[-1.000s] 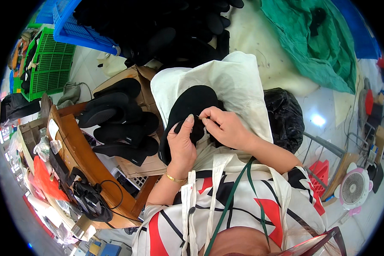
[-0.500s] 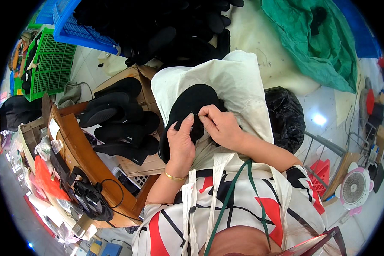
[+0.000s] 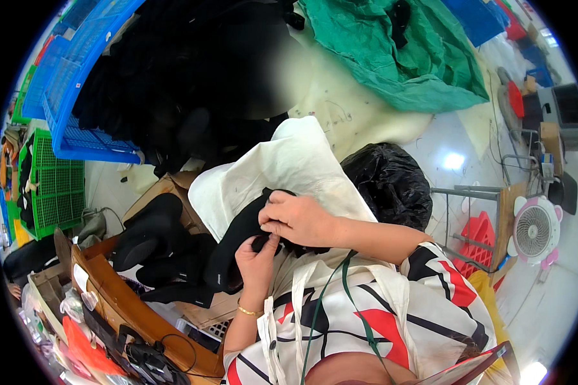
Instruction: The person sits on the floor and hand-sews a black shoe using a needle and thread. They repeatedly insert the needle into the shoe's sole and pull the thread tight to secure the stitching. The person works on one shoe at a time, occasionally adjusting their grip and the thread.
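Observation:
A soft black boot (image 3: 228,247) lies tilted across my lap on a white cloth (image 3: 302,157), its lower end toward the left. My left hand (image 3: 257,264) grips its near edge, with thumb and fingers pinched on the black material. Just above, my right hand (image 3: 302,221) is closed on the boot's upper edge, its fingertips close to the left thumb. Whether anything small sits between those fingertips is hidden. More black boots (image 3: 151,237) are stacked on cardboard to the left.
A large black heap (image 3: 192,77) fills the space ahead beside a blue crate (image 3: 61,122). Right of my lap stands a black plastic bag (image 3: 392,186), with a green sheet (image 3: 398,70) beyond it. A wooden drawer unit (image 3: 135,308) is at left, a fan (image 3: 536,230) at far right.
The head view has shifted, so the surroundings sit differently. The boot has tipped over to the left from a more upright pose, and my right hand now covers its upper edge.

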Motion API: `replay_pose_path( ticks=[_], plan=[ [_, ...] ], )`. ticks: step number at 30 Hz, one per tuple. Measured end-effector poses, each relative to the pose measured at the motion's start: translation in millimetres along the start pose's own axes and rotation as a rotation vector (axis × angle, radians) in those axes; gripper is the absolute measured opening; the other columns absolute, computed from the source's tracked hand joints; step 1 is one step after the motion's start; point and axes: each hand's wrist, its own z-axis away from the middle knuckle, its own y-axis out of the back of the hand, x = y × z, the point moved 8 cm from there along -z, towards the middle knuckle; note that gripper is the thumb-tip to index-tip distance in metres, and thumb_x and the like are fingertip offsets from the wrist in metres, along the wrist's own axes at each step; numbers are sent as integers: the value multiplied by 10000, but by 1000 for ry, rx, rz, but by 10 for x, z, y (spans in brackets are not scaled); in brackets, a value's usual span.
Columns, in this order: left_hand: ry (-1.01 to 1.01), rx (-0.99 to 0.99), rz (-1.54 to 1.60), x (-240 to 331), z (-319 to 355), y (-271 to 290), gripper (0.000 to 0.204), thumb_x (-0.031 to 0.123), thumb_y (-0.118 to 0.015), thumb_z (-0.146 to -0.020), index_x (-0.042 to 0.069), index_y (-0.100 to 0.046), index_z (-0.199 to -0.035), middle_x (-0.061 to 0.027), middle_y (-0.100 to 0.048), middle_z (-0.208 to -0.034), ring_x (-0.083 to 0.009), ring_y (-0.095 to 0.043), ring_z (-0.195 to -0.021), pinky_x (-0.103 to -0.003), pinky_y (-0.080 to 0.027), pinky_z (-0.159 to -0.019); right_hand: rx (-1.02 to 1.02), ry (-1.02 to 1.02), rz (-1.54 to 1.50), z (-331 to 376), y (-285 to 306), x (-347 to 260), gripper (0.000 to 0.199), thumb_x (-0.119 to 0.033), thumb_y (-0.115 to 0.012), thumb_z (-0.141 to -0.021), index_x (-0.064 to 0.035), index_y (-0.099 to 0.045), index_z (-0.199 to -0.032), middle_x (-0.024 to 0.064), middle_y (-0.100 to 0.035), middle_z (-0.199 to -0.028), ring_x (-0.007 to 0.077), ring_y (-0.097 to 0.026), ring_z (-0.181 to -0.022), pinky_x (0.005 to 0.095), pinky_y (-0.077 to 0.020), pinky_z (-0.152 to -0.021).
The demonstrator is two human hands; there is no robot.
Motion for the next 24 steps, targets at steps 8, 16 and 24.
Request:
replay_pose_path(
  ticks=[8, 16, 24],
  plan=[
    [-360, -448, -626, 559, -300, -273, 243, 173, -772, -798, -27, -642, -752, -225, -593, -674, -397, -562, -592, -385, -435, -519, 409, -207, -593, 80, 511, 285, 129, -179, -538, -1039, -53, -529, -1011, 38, -663, -925, 91, -605, -645, 196, -465, -562],
    [-721, -599, -868, 758, -288, -688, 197, 136, -751, -813, 21, -683, -959, -137, -643, -929, -338, -605, -836, -393, -492, -754, 128, -559, -1401, 566, 102, 911, 175, -285, -528, -1040, -113, -514, -1012, 68, -664, -803, 168, -636, -583, 284, -565, -551],
    [-340, -185, -304, 452, -287, -247, 247, 227, -583, -1025, 16, -652, -917, 31, -532, -674, -41, -449, -590, -210, -356, -547, 323, -546, -1622, 743, 439, 1097, 138, -262, -547, -1027, -125, -558, -1014, -25, -557, -730, 126, -558, -643, 298, -528, -629]
  ],
)
